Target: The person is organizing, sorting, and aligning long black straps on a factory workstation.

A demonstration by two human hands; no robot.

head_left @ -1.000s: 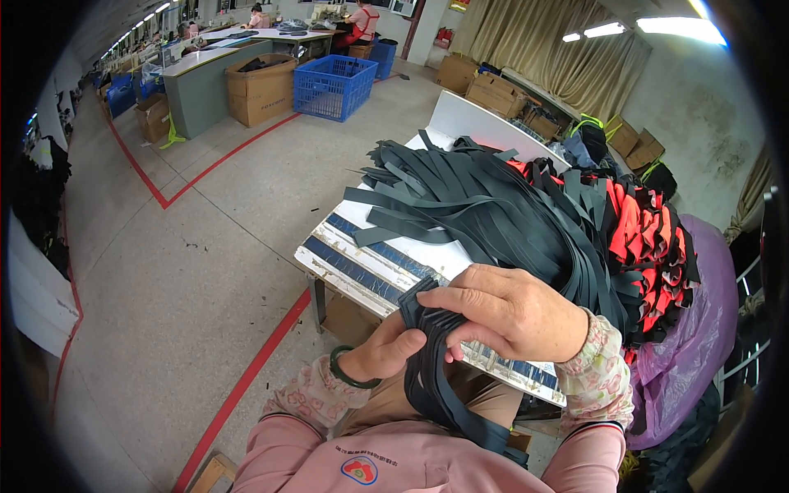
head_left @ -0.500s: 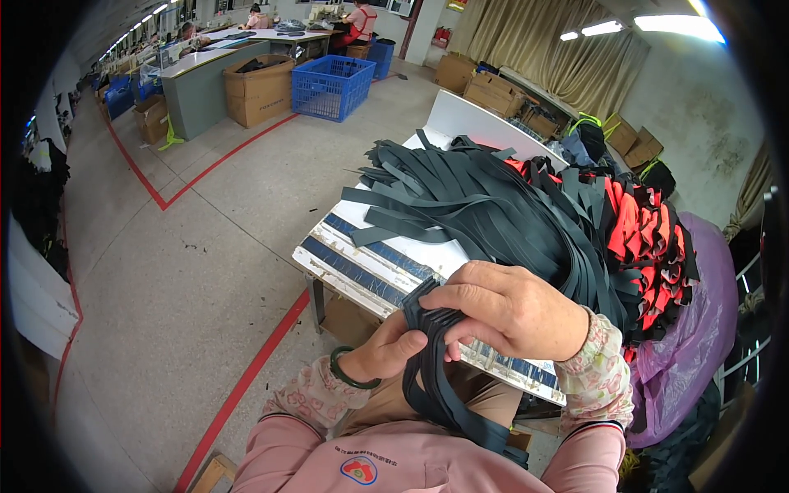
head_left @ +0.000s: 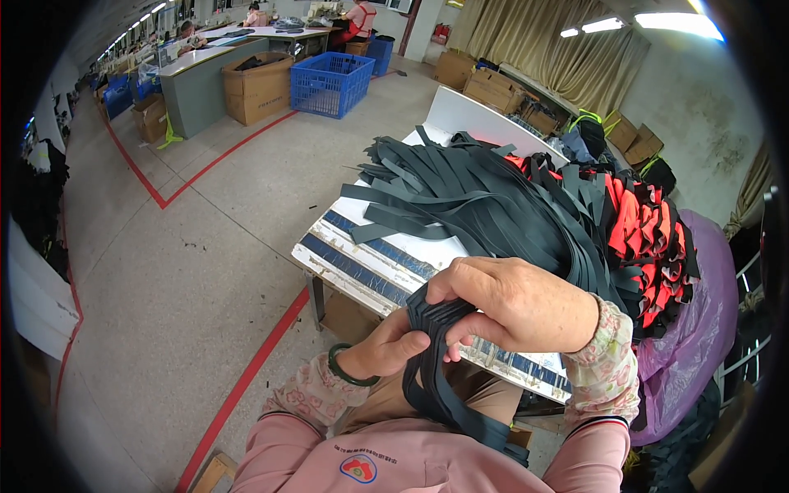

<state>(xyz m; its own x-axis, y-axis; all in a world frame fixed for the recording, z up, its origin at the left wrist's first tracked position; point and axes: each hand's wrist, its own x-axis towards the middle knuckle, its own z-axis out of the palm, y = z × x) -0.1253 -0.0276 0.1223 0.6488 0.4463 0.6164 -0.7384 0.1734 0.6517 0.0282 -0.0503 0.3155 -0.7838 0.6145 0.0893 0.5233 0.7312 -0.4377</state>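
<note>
A stack of dark grey fabric strips point(head_left: 436, 349) is gripped between my two hands, its top end bent over and its length hanging down across my lap. My left hand point(head_left: 385, 348) pinches the stack from the left, thumb lying across the front. From the right, my right hand point(head_left: 514, 304) holds the upper end, fingers curled over the layered edges. Just beyond my hands, a large heap of similar dark grey strips point(head_left: 493, 201) spreads over the white table point(head_left: 329, 261).
Red and black fabric pieces point(head_left: 649, 246) are piled right of the heap, beside a purple plastic bag point(head_left: 699, 312). A blue crate point(head_left: 331, 86) and a cardboard box point(head_left: 256, 89) stand on the floor at the far left. Other people sit at far worktables.
My right hand has shifted slightly up and right at the top of the strips, whose layered edges now show more fanned. The left hand stays nearly in place.
</note>
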